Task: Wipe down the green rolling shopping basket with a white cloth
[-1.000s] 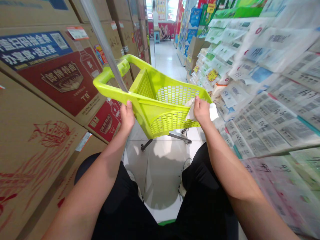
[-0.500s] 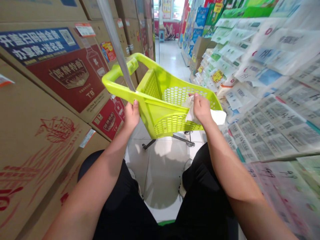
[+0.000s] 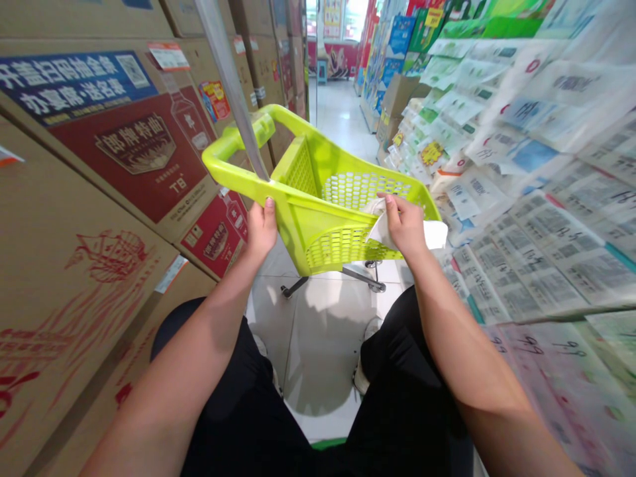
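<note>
A shop, stacked cartons [image 3: 64, 199], price tags [image 3: 169, 56], price-marked packs [image 3: 541, 374], yellow-green shopping cart [image 3: 292, 232]

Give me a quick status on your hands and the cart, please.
Left hand gripping green cart below handle. Right hand holding white cloth at its near side. Metal pole at handle; cartons close left.

Cart [image 3: 318, 211]: smooth plastic, soft gloss | pole [image 3: 232, 86]: metal | white sheet [image 3: 436, 234]: matt — cloth or paper unclear | left boxes [image 3: 64, 218]: matt cardboard | right packs [image 3: 551, 106]: shiny plastic
</note>
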Available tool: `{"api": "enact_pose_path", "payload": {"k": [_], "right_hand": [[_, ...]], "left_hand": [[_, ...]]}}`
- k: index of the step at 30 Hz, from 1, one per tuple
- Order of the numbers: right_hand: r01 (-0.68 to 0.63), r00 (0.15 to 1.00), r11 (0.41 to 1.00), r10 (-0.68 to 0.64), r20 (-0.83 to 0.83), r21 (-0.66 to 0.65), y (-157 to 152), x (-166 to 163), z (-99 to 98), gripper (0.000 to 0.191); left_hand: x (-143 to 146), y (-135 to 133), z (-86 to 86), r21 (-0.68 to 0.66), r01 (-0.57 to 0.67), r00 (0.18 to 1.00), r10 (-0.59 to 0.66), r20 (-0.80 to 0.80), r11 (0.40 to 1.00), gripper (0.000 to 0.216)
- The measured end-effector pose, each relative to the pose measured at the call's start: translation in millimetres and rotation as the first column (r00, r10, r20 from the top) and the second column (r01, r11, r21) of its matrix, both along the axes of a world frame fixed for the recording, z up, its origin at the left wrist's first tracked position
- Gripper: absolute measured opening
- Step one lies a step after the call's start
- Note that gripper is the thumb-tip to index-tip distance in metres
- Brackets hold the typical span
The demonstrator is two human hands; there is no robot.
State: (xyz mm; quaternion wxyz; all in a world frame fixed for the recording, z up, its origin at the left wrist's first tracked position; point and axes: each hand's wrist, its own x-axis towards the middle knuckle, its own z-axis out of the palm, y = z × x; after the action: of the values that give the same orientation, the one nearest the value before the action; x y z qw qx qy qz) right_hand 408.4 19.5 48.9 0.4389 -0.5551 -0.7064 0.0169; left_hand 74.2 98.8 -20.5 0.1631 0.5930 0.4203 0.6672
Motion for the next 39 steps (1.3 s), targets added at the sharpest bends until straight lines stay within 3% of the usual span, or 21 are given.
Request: {"api": "enact_pose_path", "payload": {"k": [5, 8, 10, 14, 20, 25, 28, 33, 39], "right_hand": [[-0.187, 0.974, 0.982, 0.188, 0.125, -0.023, -13, -12, 3.3, 0.062], [-0.105, 0.978, 0.994, 0.111, 0.177, -0.043, -12, 2, 0.3, 0.056], [-0.044, 0.970, 0.991, 0.073, 0.230, -0.128, -9, 16, -3.5, 0.049], [-0.006, 0.954, 0.971, 0.077, 0.290, -0.239, -3, 39, -13.1, 0.042], [-0.083, 0.984, 0.990, 0.100, 0.149, -0.115, -2, 41, -20.9, 0.042], [0.031, 0.999, 0.999, -0.032, 0.038, 0.017, -2, 34, -13.6, 0.050], [0.060, 0.990, 0.997, -0.065, 0.128, 0.046, -2, 29, -13.8, 0.052], [0.127, 0.918, 0.984, -0.070, 0.390, -0.122, -3, 20, -20.2, 0.047], [0.144, 0.895, 0.974, -0.051, 0.444, -0.177, -2, 33, -17.4, 0.048]], "left_hand": [[1, -3, 2.5, -0.023, -0.012, 0.999, 0.011, -0.046, 1.000, 0.071], [-2, -2, 3.3, -0.039, -0.010, 0.998, 0.008, -0.056, 0.999, 0.071], [-3, -1, 3.9, -0.041, 0.001, 0.999, -0.003, -0.054, 0.999, 0.071], [-2, -3, 6.1, -0.024, 0.025, 0.998, -0.026, -0.049, 0.999, 0.071], [4, -11, 8.5, -0.009, 0.032, 0.999, -0.033, -0.015, 0.999, 0.069], [8, -10, 7.0, -0.051, 0.025, 1.000, -0.025, -0.004, 0.998, 0.071], [8, -10, 6.8, -0.040, 0.043, 0.999, -0.042, 0.008, 0.998, 0.070], [9, -13, 9.6, -0.042, 0.040, 0.999, -0.041, -0.012, 0.998, 0.071], [6, -11, 7.9, -0.038, 0.054, 0.998, -0.055, -0.023, 0.998, 0.072]]}}
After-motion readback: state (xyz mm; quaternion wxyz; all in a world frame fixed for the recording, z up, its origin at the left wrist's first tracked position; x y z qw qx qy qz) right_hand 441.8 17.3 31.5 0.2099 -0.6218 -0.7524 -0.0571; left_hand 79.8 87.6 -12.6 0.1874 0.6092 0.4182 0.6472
